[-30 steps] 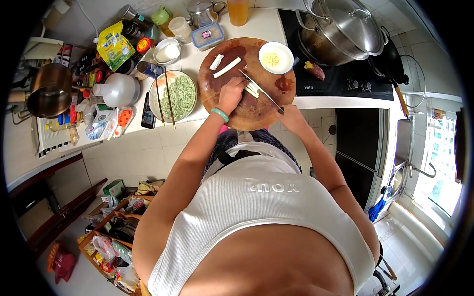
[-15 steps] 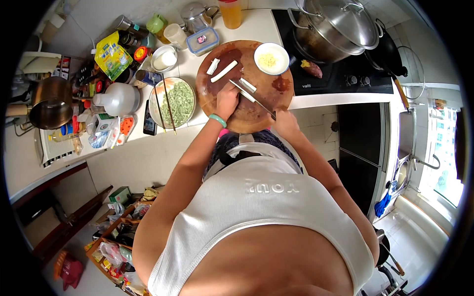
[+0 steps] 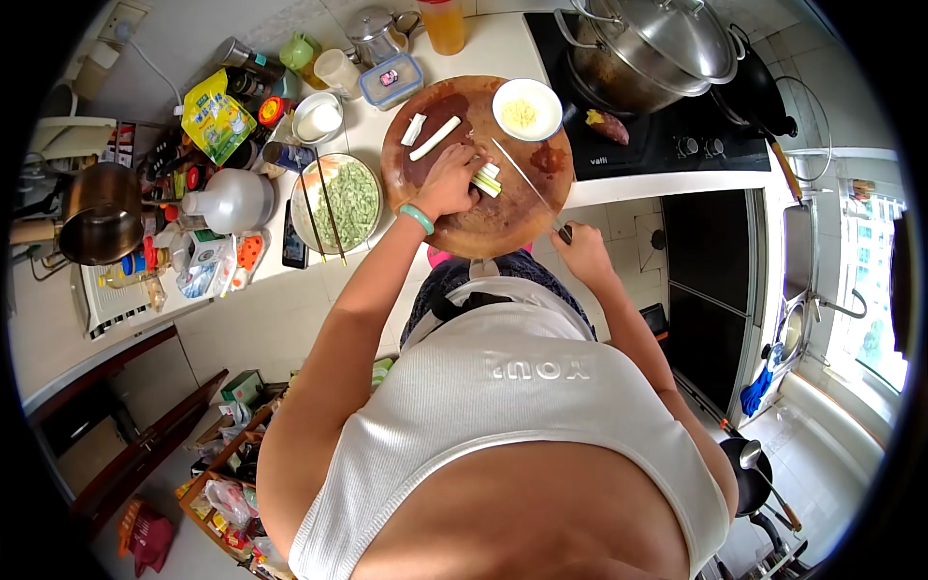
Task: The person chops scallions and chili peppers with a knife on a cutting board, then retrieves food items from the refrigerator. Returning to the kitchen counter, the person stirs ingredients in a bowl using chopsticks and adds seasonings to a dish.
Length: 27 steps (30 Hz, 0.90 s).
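Observation:
My right hand (image 3: pixel 584 255) is closed around the dark handle of a kitchen knife (image 3: pixel 523 180). The blade points up and left over the round wooden cutting board (image 3: pixel 454 101), to the right of the cut scallion pieces (image 3: pixel 488 181). My left hand (image 3: pixel 452 180), with a pale green bangle at the wrist, has its fingers bent onto those pieces, partly hiding them. Farther up the board lie a white scallion length (image 3: pixel 435 138) and a shorter white piece (image 3: pixel 414 129). A white bowl (image 3: pixel 554 109) with finely chopped pale yellow bits sits at the board's upper right.
Left of the board stands a bowl (image 3: pixel 371 228) of chopped green food with chopsticks across it, beside a phone (image 3: pixel 294 235). Behind are a lidded plastic box (image 3: pixel 391 81) and jars. At right, a large steel pot (image 3: pixel 638 72) and a purple sweet potato (image 3: pixel 607 127) are on the stove.
The knife has moved off the scallion to the right, and my right hand has shifted right and slightly down. My left hand has shifted slightly, and the scallion under it now shows as split pieces.

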Tool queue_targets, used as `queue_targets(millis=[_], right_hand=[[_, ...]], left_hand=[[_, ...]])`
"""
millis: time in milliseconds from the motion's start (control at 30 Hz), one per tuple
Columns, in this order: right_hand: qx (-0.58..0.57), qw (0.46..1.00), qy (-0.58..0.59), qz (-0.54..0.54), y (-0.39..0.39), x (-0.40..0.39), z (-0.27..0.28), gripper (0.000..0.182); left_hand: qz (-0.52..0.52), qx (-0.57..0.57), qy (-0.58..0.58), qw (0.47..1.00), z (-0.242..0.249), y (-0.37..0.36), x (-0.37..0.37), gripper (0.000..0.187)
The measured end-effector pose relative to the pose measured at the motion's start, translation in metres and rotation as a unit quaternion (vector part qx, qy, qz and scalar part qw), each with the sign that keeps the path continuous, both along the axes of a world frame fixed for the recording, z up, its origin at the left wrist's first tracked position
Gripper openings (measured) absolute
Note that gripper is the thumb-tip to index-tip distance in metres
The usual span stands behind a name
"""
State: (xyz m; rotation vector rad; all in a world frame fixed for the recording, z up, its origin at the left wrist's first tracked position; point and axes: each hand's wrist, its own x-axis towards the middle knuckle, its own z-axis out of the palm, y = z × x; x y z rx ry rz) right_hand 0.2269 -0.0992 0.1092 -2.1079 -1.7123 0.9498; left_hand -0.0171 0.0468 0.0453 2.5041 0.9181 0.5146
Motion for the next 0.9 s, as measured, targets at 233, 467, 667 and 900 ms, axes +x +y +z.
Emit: queue_targets(millis=[233,467,667,900], right_hand=[[-0.062,0.998,-0.007,-0.012,-0.012,-0.003,-0.006,0.04],[-0.073,0.997,0.015,-0.013,-0.012,-0.014,-0.011,0.04],[-0.067,0.995,0.059,-0.04,-0.01,-0.024,-0.01,0.039],[-0.059,0.997,0.041,0.02,-0.007,-0.018,-0.005,0.037]], left_hand=[[0.053,-0.008,0.028,0.998,-0.002,-0.022,-0.003,0.042],[0.205,-0.025,-0.02,0.978,-0.011,-0.063,0.005,0.034],[0.244,-0.039,-0.072,0.966,-0.016,-0.069,0.007,0.035],[0.257,-0.047,-0.079,0.962,-0.018,-0.067,0.004,0.037]])
